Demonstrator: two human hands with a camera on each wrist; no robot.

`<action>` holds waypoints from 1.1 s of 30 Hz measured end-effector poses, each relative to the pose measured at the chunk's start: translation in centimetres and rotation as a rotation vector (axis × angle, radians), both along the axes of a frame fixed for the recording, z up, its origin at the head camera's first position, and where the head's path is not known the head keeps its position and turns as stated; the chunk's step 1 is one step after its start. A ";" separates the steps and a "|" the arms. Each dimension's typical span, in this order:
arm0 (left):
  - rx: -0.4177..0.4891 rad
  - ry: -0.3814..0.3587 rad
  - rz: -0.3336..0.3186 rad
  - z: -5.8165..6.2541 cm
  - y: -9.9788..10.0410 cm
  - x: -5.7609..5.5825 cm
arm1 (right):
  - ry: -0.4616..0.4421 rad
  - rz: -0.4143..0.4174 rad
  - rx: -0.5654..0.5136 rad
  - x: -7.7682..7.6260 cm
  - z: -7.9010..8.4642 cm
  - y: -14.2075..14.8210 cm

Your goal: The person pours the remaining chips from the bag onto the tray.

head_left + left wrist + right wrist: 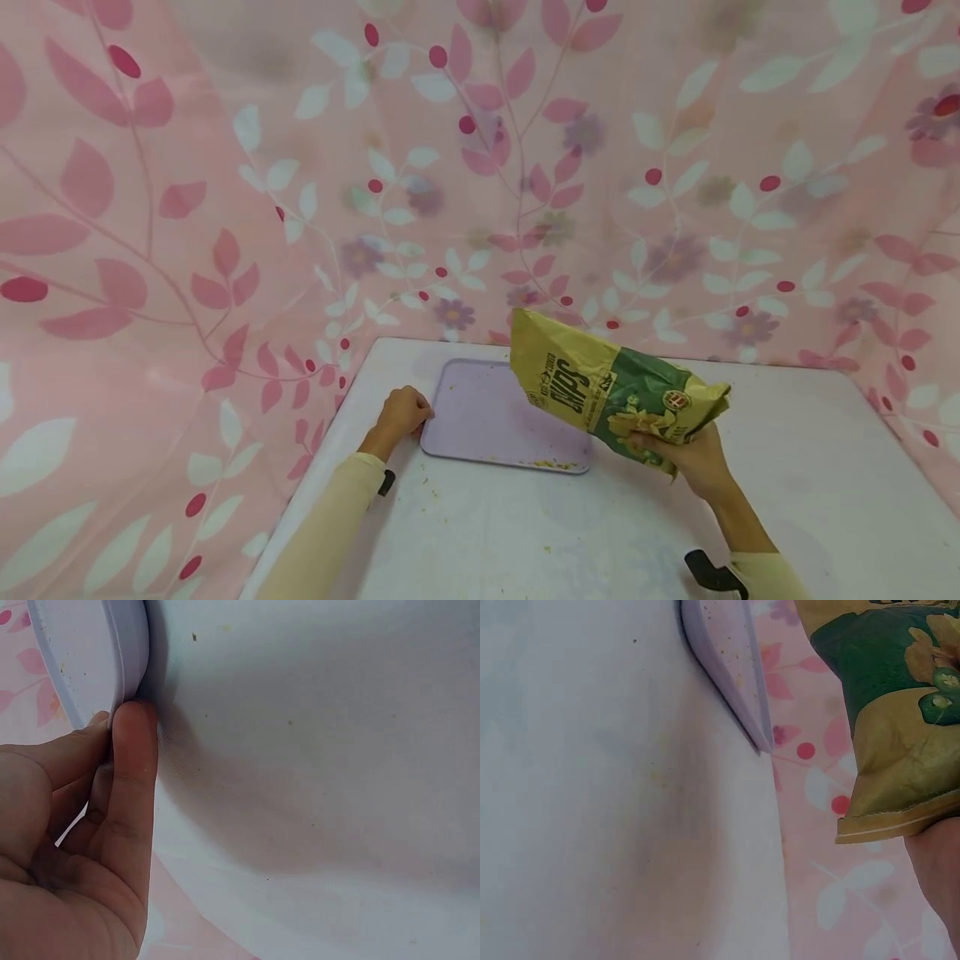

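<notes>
My left hand [406,411] pinches the left edge of a lilac tray [480,417] between thumb and fingertips; the left wrist view shows the tray's rim [129,652] between them. In my right hand [697,460] is a yellow-and-green chips bag [592,383], gripped near its lower right end. The bag is tilted, its other end overlapping the tray's upper right part in the head view. Yellow crumbs [555,465] lie along the tray's near right edge. From the right wrist, the bag's crimped end [885,821] shows, with most of the hand hidden.
The tray rests on a white table [480,542]. Small crumbs [425,482] are scattered on the table in front of the tray. A pink curtain with leaves and flowers [480,208] hangs close behind the table and along its sides.
</notes>
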State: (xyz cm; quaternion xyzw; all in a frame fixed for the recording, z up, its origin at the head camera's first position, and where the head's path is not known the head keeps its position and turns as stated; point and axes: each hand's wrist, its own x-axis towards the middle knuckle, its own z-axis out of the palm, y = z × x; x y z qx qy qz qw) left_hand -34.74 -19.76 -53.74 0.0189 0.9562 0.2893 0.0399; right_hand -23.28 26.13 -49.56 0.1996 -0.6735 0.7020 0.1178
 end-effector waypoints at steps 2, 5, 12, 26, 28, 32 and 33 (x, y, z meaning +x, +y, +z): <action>-0.008 0.005 -0.001 -0.1 0.0 -0.1 | 0.026 0.007 0.001 -0.1 0.5 -0.1; -0.020 0.000 0.002 -0.1 -0.1 -0.1 | 0.044 0.063 -0.078 -0.3 1.1 -0.3; -0.013 -0.004 -0.001 0.1 0.1 -0.2 | 0.015 0.088 0.027 -0.7 1.6 -0.6; 0.004 0.010 -0.006 0.0 -0.2 -0.1 | -0.080 -0.114 0.407 -0.8 3.4 -0.8; 0.016 0.014 -0.014 0.1 0.0 -0.1 | -0.033 -0.079 0.333 -1.3 3.2 -0.3; 0.017 0.018 -0.016 0.0 0.0 -0.3 | -0.006 -0.052 0.319 -2.0 3.0 0.0; 0.014 0.016 -0.010 0.0 -0.1 -0.3 | -0.024 -0.063 0.351 -2.1 2.7 -0.1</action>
